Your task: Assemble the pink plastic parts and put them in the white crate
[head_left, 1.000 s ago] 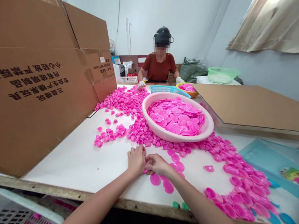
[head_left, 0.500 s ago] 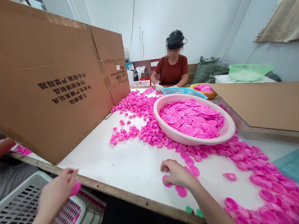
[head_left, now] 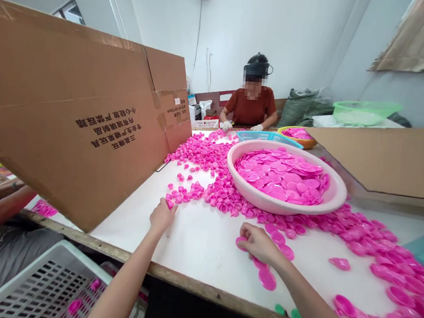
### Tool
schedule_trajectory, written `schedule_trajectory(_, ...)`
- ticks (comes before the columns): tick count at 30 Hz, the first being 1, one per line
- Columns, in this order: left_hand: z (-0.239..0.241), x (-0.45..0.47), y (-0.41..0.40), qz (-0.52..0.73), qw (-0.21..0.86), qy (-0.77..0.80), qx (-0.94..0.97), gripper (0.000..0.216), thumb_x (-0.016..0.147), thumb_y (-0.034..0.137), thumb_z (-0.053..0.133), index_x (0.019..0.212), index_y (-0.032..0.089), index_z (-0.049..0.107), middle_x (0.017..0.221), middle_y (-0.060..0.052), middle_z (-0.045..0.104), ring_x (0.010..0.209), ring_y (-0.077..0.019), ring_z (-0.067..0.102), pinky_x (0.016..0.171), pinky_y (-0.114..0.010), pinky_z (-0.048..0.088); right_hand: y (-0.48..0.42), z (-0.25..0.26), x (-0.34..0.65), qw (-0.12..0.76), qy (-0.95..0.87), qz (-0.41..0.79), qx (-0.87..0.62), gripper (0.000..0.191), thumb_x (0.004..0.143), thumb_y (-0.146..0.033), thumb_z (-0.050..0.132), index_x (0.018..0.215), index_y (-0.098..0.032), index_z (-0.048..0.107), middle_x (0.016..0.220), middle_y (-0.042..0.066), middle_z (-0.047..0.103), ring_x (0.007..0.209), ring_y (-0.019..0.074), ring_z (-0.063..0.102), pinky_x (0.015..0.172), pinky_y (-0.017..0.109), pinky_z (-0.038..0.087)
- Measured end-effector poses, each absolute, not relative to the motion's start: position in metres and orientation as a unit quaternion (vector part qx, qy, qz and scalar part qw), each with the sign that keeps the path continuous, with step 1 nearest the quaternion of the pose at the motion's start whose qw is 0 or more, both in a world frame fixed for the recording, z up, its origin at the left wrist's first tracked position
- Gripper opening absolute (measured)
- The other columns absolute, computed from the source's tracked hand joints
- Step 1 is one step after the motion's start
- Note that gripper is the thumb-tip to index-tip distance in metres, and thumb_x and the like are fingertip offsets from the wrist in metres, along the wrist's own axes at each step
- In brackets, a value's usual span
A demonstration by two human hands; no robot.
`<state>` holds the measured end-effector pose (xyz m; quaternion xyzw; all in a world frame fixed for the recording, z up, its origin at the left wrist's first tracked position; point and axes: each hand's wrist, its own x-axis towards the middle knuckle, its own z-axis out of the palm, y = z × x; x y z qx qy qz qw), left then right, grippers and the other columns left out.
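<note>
My left hand (head_left: 162, 217) reaches over the white tabletop to the near edge of the heap of small pink plastic cups (head_left: 220, 188). Its fingers are closed on one small pink cup (head_left: 169, 204). Farther right, my right hand (head_left: 259, 242) pinches a flat pink plastic disc (head_left: 241, 243) by its edge. Beside and under that hand lie several more pink discs (head_left: 267, 279) in a loose row. A large pale pink basin (head_left: 284, 208) full of such discs stands beyond my right hand.
A big cardboard box (head_left: 75, 86) stands on the left. Below the table edge (head_left: 203, 287) is a white plastic basket (head_left: 25, 281) with a few pink pieces. Larger pink pieces (head_left: 402, 296) cover the right side. A gloved co-worker (head_left: 251, 106) sits opposite; another person's arm (head_left: 3, 207) shows at left.
My left hand has moved from above the white basket up to the heap of cups, and pink pieces now show in the basket. My right hand has taken a disc off the table.
</note>
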<state>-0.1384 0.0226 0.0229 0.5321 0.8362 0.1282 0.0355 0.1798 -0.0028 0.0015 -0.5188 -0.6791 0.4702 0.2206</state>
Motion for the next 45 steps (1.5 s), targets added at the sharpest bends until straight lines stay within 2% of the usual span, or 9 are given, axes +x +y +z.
schedule_trajectory(6,0.001,-0.136,0.040,0.143,-0.004,0.836,0.530,0.030,0.084,0.037,0.028,0.101,0.015,0.040,0.098,-0.013,0.054,0.087,-0.0249,0.053,0.067,-0.033,0.038,0.004,0.008,0.182,0.302,-0.663,0.451,-0.516,0.010,0.065,-0.019,0.058,0.071,-0.014,0.053,0.058,0.001,0.058,0.053,0.0128,0.056,0.044,0.018,0.037)
schedule_trajectory(11,0.000,-0.134,0.044,0.149,-0.052,0.812,0.562,0.042,0.081,0.046,0.032,0.112,0.019,0.039,0.104,-0.012,0.050,0.093,-0.0270,0.048,0.072,-0.036,0.038,0.007,0.005,0.181,0.331,-0.628,0.493,-0.504,0.020,0.072,-0.027,0.055,0.084,-0.012,0.057,0.069,0.004,0.062,0.063,0.0153,0.059,0.050,0.020,0.042)
schedule_trajectory(15,-0.002,-0.133,0.050,0.145,-0.043,0.811,0.564,0.033,0.082,0.042,0.032,0.099,0.019,0.049,0.098,-0.010,0.050,0.089,-0.0251,0.048,0.072,-0.035,0.038,0.007,0.003,0.184,0.327,-0.618,0.500,-0.510,0.032,0.071,-0.019,0.055,0.102,-0.013,0.053,0.073,0.004,0.062,0.064,0.0151,0.059,0.052,0.021,0.044)
schedule_trajectory(20,0.002,-0.129,0.045,0.253,-0.061,0.742,0.618,0.021,0.080,0.034,0.037,0.081,0.017,0.051,0.099,-0.009,0.049,0.095,-0.0226,0.045,0.084,-0.035,0.036,0.009,0.007,0.186,0.337,-0.622,0.459,-0.538,0.019,0.070,-0.016,0.053,0.088,-0.014,0.058,0.078,0.005,0.062,0.069,0.0160,0.059,0.055,0.022,0.045)
schedule_trajectory(23,0.013,-0.103,0.033,0.322,0.012,0.676,0.663,0.017,0.079,0.032,0.041,0.078,0.018,0.049,0.093,-0.007,0.052,0.093,-0.0195,0.047,0.084,-0.033,0.038,0.011,0.008,0.186,0.365,-0.617,0.436,-0.544,0.017,0.069,-0.016,0.053,0.085,-0.014,0.058,0.078,0.004,0.062,0.070,0.0154,0.058,0.059,0.022,0.045)
schedule_trajectory(29,0.027,-0.016,-0.004,0.345,0.267,0.484,0.759,0.032,0.079,0.029,0.044,0.109,0.020,0.045,0.091,-0.004,0.055,0.081,-0.0128,0.052,0.077,-0.027,0.044,0.017,0.001,0.189,0.379,-0.593,0.411,-0.579,0.020,0.068,-0.016,0.055,0.087,-0.014,0.060,0.078,0.005,0.061,0.071,0.0159,0.057,0.062,0.023,0.046)
schedule_trajectory(32,0.022,0.004,-0.013,0.317,0.326,0.439,0.775,0.026,0.079,0.028,0.044,0.101,0.020,0.054,0.093,-0.005,0.055,0.082,-0.0132,0.053,0.074,-0.024,0.045,0.020,-0.001,0.191,0.400,-0.586,0.415,-0.570,0.018,0.067,-0.019,0.057,0.084,-0.014,0.059,0.074,0.004,0.060,0.068,0.0153,0.056,0.059,0.023,0.046)
schedule_trajectory(37,0.012,-0.008,-0.016,0.266,0.335,0.444,0.787,0.020,0.073,0.026,0.054,0.092,0.023,0.059,0.090,-0.001,0.059,0.085,-0.0147,0.052,0.080,-0.026,0.040,0.017,0.007,0.188,0.409,-0.549,0.496,-0.534,0.022,0.066,-0.024,0.060,0.085,-0.013,0.056,0.065,0.001,0.055,0.051,0.0100,0.051,0.044,0.019,0.041)
schedule_trajectory(45,0.005,-0.014,-0.020,0.245,0.308,0.548,0.738,0.024,0.058,0.027,0.067,0.079,0.021,0.057,0.085,0.000,0.058,0.085,-0.0176,0.049,0.074,-0.028,0.037,0.005,0.014,0.176,0.336,-0.534,0.614,-0.474,0.027,0.064,-0.026,0.064,0.086,-0.013,0.057,0.062,-0.001,0.054,0.046,0.0083,0.051,0.045,0.020,0.042)
